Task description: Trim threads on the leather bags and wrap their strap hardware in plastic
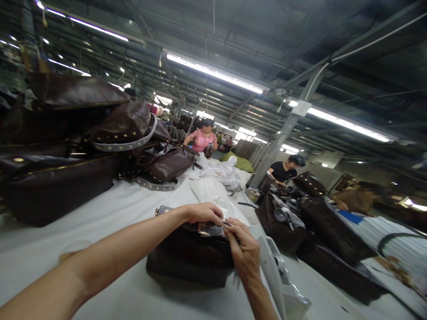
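A dark brown leather bag stands upright on the white-covered table in front of me. Over its top edge, my left hand and my right hand meet at the right end. Both have their fingers pinched together around a small dark piece, too small to name, beside some clear plastic wrapping. A metal buckle or ring glints near the left fingers. At the bag's upper left, a plastic-wrapped strap with studs sticks up behind my left forearm.
Brown leather bags are piled high at the left, with a wrapped handle. Crumpled clear plastic lies ahead. A white plastic tray-like object stands close at my right, before more bags. Co-workers work farther back.
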The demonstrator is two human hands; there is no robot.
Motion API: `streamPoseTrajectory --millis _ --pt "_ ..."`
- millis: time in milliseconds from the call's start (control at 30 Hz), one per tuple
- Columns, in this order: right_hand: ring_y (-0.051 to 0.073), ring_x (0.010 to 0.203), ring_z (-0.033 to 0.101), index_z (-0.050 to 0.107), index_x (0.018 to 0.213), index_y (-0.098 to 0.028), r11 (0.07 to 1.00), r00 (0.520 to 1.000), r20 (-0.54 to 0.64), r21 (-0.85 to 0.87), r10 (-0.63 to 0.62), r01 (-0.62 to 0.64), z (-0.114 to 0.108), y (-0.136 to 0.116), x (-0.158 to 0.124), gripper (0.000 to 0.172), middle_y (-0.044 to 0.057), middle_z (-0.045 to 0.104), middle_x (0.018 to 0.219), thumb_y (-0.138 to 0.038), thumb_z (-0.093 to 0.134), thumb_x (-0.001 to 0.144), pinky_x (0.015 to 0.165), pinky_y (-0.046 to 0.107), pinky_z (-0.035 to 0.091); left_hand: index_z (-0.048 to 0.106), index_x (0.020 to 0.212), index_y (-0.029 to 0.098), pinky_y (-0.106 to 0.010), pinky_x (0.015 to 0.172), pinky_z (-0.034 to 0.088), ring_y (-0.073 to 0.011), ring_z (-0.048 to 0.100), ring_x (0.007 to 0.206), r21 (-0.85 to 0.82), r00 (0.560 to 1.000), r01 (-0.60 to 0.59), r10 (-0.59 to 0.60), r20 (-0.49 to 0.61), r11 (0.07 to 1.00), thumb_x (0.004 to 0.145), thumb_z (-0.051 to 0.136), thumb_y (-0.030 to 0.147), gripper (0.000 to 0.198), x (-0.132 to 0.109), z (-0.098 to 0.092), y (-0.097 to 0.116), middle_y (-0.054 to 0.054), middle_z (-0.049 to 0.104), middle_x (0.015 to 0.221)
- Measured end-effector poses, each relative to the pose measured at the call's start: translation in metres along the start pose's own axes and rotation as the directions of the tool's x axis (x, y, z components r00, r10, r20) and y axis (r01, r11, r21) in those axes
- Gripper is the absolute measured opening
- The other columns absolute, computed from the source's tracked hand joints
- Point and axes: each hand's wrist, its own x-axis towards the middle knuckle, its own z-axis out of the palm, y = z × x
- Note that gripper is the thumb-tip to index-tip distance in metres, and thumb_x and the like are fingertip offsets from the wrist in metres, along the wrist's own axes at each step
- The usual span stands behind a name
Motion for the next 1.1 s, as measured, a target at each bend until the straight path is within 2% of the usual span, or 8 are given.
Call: streamPoseTrajectory --millis 167,400,500,667,800,900,1033,1100 --pt "0.022 0.099 0.063 0.069 0.077 -0.023 1.0 1.0 0.0 -0.004 0.016 -0.016 -0.002 -0.001 0.003 0.018 0.007 0.071 0.099 -0.026 0.055 0.087 0.09 0.035 0.049 0.059 0.071 0.017 -0.022 0.056 0.036 -0.0102 0.047 0.059 -0.011 0.998 0.05 -0.05 0.039 0.999 0.059 0.067 0.026 0.017 0.002 -0.001 0.003 0.005 0.053 0.062" --pt "0.022 0.097 0.064 0.069 0.078 -0.023 0.999 0.998 -0.039 0.01 0.051 -0.05 0.001 0.0 0.004 0.017 0.006 0.072 0.098 -0.027 0.055 0.086 0.089 0.035 0.048 0.061 0.085 0.019 -0.024 0.052 0.042 -0.0138 0.056 0.054 0.032 0.969 0.15 -0.154 0.194 0.988 0.061 0.07 0.028 0.027 -0.002 -0.007 0.013 0.002 0.061 0.067" --pt "0.022 0.098 0.064 0.071 0.081 -0.023 0.998 0.997 -0.05 0.005 0.055 -0.055 0.003 0.0 0.005 0.017 0.006 0.072 0.099 -0.027 0.055 0.086 0.091 0.037 0.049 0.064 0.081 0.017 -0.025 0.052 0.045 -0.0141 0.056 0.056 0.003 0.983 0.131 -0.13 0.13 0.991 0.055 0.072 0.028 0.03 -0.003 -0.006 0.012 0.002 0.062 0.065" --pt "0.022 0.097 0.065 0.074 0.085 -0.024 0.999 0.999 -0.019 0.01 0.035 -0.035 0.002 0.003 0.008 0.018 0.006 0.073 0.098 -0.027 0.056 0.086 0.092 0.038 0.05 0.064 0.074 0.017 -0.023 0.048 0.042 -0.0125 0.052 0.052 0.009 0.988 0.156 -0.156 -0.006 0.988 0.051 0.071 0.025 0.025 -0.002 0.001 0.009 0.004 0.058 0.057" --pt "0.023 0.099 0.067 0.075 0.092 -0.024 0.996 0.995 0.099 0.084 0.023 -0.031 -0.01 0.007 0.013 0.018 0.006 0.073 0.102 -0.029 0.059 0.085 0.094 0.039 0.05 0.063 0.067 0.016 -0.022 0.047 0.038 -0.0113 0.05 0.051 0.025 0.987 0.131 -0.128 -0.094 0.991 0.051 0.067 0.019 0.016 0.0 0.007 0.009 0.004 0.057 0.055" --pt "0.023 0.1 0.067 0.073 0.098 -0.024 0.984 0.977 0.191 0.129 0.097 -0.123 -0.021 0.007 0.02 0.022 0.005 0.073 0.105 -0.032 0.057 0.085 0.093 0.038 0.05 0.061 0.064 0.016 -0.022 0.045 0.035 -0.0113 0.049 0.048 0.066 0.981 0.14 -0.13 -0.144 0.988 0.051 0.067 0.018 0.014 0.0 0.012 0.012 0.004 0.054 0.052" --pt "0.022 0.086 0.07 0.065 0.114 -0.021 0.97 0.965 0.136 0.057 0.226 -0.235 -0.026 0.002 0.036 0.034 0.003 0.076 0.089 -0.03 0.059 0.081 0.084 0.035 0.052 0.06 0.063 0.017 -0.022 0.042 0.033 -0.0117 0.047 0.047 0.109 0.969 0.181 -0.158 -0.189 0.978 0.051 0.067 0.02 0.014 -0.003 0.017 0.02 0.005 0.051 0.049" --pt "0.021 0.081 0.07 0.068 0.105 -0.022 0.977 0.967 0.141 -0.038 0.211 -0.208 -0.026 -0.003 0.044 0.027 0.002 0.076 0.082 -0.029 0.058 0.08 0.079 0.032 0.051 0.061 0.064 0.017 -0.022 0.042 0.033 -0.0115 0.047 0.047 0.124 0.966 0.186 -0.158 -0.205 0.975 0.051 0.067 0.02 0.015 -0.004 0.019 0.022 0.005 0.051 0.049"
